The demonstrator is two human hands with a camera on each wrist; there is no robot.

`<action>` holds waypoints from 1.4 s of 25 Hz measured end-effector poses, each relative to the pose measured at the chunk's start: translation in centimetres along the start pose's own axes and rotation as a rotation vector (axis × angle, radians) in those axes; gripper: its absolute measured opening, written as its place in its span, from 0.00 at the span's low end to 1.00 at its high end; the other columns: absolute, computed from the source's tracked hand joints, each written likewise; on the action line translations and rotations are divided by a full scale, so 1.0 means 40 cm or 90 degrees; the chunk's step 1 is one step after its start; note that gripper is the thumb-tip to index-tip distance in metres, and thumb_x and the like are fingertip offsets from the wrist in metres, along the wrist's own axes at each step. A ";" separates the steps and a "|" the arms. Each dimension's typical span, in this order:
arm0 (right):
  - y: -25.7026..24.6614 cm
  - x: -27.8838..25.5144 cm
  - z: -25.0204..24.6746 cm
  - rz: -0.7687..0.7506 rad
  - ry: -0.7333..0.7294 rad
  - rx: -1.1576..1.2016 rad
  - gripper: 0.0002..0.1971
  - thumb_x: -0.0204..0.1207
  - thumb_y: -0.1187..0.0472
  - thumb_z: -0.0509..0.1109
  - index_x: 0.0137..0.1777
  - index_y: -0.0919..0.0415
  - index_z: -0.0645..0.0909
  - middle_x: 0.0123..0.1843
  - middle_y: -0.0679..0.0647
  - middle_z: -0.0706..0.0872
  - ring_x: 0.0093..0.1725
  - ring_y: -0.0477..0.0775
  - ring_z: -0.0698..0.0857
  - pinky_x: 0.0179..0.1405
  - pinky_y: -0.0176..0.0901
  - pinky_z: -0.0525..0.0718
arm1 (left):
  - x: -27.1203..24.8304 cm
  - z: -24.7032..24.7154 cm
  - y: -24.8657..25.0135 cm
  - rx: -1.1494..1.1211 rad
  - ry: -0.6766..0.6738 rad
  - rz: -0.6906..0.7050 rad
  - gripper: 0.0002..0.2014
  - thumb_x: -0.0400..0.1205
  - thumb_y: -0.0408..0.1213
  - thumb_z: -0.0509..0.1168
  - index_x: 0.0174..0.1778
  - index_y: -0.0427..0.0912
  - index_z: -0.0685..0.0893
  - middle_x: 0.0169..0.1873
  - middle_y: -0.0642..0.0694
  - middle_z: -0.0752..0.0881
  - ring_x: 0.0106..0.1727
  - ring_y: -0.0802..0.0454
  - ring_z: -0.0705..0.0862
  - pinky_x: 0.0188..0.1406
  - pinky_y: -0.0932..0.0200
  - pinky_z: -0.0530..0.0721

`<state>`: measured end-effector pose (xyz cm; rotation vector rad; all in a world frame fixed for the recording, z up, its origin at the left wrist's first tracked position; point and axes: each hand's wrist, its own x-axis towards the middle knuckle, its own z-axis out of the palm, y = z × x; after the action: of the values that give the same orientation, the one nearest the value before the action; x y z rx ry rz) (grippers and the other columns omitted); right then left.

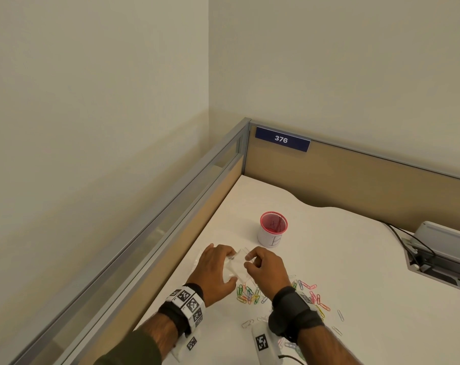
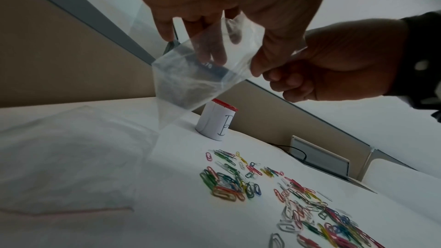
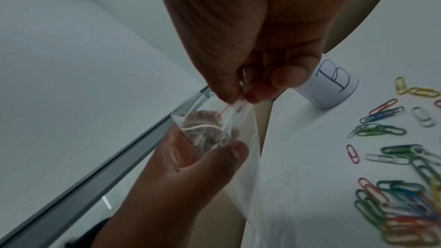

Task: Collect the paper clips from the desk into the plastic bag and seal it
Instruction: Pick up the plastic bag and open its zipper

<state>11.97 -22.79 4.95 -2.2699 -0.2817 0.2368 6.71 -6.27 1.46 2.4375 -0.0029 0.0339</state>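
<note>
White tabletop fills a cubicle corner edged by tan partitions with grey rails. Above it, between both hands, hangs the clear bag, empty as far as the views show, its red-lined mouth toward the right hand. The left hand holds the bag from the left, fingers behind the film and thumb curled across its front, a grip closed on the bag. The right hand pinches the bag's top edge between thumb and forefinger at the red zip line, a narrow grip on the bag, with the other fingers curled. Below and just right of the hands, the clips lie scattered on the tabletop in several colours, some bunched in a tight pile, others spread loosely toward the near edge. Another clear bag lies flat on the tabletop to the left. Beyond the hands stands a red-rimmed cup wrapped in white paper marked "B". A blue plate reading 376 sits on the back partition.
</note>
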 end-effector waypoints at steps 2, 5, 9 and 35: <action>-0.009 -0.010 0.001 -0.002 0.017 -0.002 0.10 0.75 0.50 0.71 0.55 0.48 0.79 0.42 0.46 0.83 0.38 0.44 0.82 0.45 0.42 0.88 | 0.004 0.002 -0.004 -0.013 0.006 -0.016 0.29 0.76 0.46 0.74 0.70 0.52 0.69 0.60 0.58 0.71 0.74 0.46 0.74 0.77 0.46 0.79; -0.033 -0.032 -0.012 -0.101 0.091 -0.028 0.18 0.73 0.40 0.70 0.59 0.46 0.78 0.51 0.42 0.80 0.46 0.42 0.81 0.47 0.34 0.83 | 0.014 -0.005 -0.010 -0.016 0.032 -0.046 0.29 0.76 0.45 0.75 0.70 0.53 0.69 0.63 0.53 0.76 0.70 0.48 0.75 0.73 0.48 0.81; -0.060 -0.049 0.007 -0.205 -0.044 -0.176 0.14 0.75 0.43 0.68 0.56 0.48 0.82 0.55 0.43 0.84 0.55 0.46 0.79 0.59 0.44 0.78 | 0.014 -0.001 -0.023 -0.017 0.035 -0.043 0.29 0.74 0.44 0.75 0.68 0.55 0.69 0.62 0.53 0.78 0.69 0.47 0.75 0.69 0.47 0.83; -0.086 -0.107 0.009 -0.188 -0.152 -0.123 0.08 0.84 0.52 0.58 0.56 0.50 0.78 0.52 0.50 0.88 0.49 0.51 0.85 0.55 0.45 0.84 | -0.036 0.032 -0.003 -0.176 0.021 -0.016 0.37 0.71 0.48 0.80 0.75 0.57 0.73 0.70 0.55 0.82 0.71 0.58 0.82 0.73 0.51 0.84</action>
<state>7.35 -21.53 7.64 -2.3519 -0.7885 0.3373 5.32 -7.02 0.38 2.1603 0.0352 0.0590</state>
